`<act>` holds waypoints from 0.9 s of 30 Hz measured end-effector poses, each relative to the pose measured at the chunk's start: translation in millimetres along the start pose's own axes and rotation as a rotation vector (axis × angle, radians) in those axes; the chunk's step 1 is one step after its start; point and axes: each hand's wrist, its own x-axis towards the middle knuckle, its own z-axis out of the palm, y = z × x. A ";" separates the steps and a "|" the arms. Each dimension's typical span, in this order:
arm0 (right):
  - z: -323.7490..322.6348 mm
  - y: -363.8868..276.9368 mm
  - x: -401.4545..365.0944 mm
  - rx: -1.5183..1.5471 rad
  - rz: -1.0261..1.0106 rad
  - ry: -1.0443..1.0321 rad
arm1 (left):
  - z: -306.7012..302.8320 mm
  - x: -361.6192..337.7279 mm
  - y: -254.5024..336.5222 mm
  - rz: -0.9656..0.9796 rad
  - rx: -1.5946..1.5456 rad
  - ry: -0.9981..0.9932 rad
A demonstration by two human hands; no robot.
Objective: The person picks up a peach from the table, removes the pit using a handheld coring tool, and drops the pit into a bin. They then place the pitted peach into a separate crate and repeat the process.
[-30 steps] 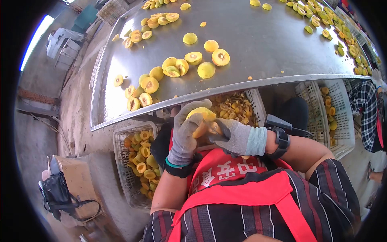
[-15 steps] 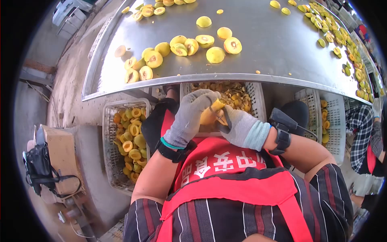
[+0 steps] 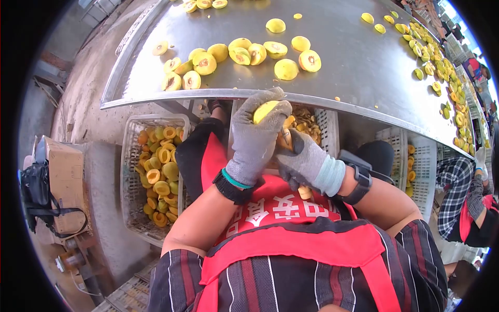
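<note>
My left hand [image 3: 253, 136], in a grey glove, is closed around a yellow peach half [image 3: 264, 112], its rounded skin side showing. Close by on the right, my gloved right hand [image 3: 306, 162] grips a wooden-handled hand tool [image 3: 305, 193]; the handle's end sticks out below the fingers. The tool's working end lies between the hands and is hard to make out. Both hands are over my lap, just in front of the metal table's edge. Below them, a crate [image 3: 328, 127] holds scraps and pits, partly covered by the hands.
Several halved peaches [image 3: 286, 69] lie on the metal table [image 3: 343, 67], with a long heap [image 3: 442, 67] along its right side. A crate [image 3: 126, 171] of hollowed halves stands at left, and other crates [image 3: 421, 156] at right. A co-worker [image 3: 457, 197] sits far right.
My left hand has risen toward the table edge and turned, so the peach half's skin now shows. My right hand has tilted, exposing the tool's handle end. The whole view has shifted slightly.
</note>
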 end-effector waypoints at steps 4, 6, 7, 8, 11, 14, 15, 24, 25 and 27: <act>-14.4 -15.3 2.9 0.584 0.757 -0.441 | -11.9 10.7 13.8 0.099 0.209 -0.141; -15.1 -22.2 16.1 0.538 1.185 -0.489 | -15.4 14.5 21.8 0.083 0.364 -0.320; -14.6 -24.9 18.8 0.532 1.187 -0.494 | -14.0 14.8 25.1 -0.040 0.416 -0.308; -13.7 -27.6 20.8 0.515 1.179 -0.474 | -13.7 14.2 26.4 -0.165 0.466 -0.295; -12.0 -12.6 14.3 0.231 0.690 -0.620 | -4.0 4.7 10.8 0.017 0.179 -0.064; -3.6 -8.9 4.3 0.049 0.368 -0.577 | 0.5 -1.0 2.5 0.150 0.154 -0.009; -1.0 -9.2 0.3 0.127 0.538 -0.404 | -0.4 0.4 3.8 0.146 0.153 -0.009; -9.5 -13.0 12.7 0.662 1.155 -0.571 | -27.4 25.2 9.2 -0.107 0.350 -0.414; -8.2 -15.1 13.7 0.625 1.190 -0.549 | -35.2 31.2 16.6 0.191 0.599 -0.644; -4.1 -12.1 10.3 0.587 1.225 -0.528 | -27.7 30.7 14.6 0.031 0.601 -0.517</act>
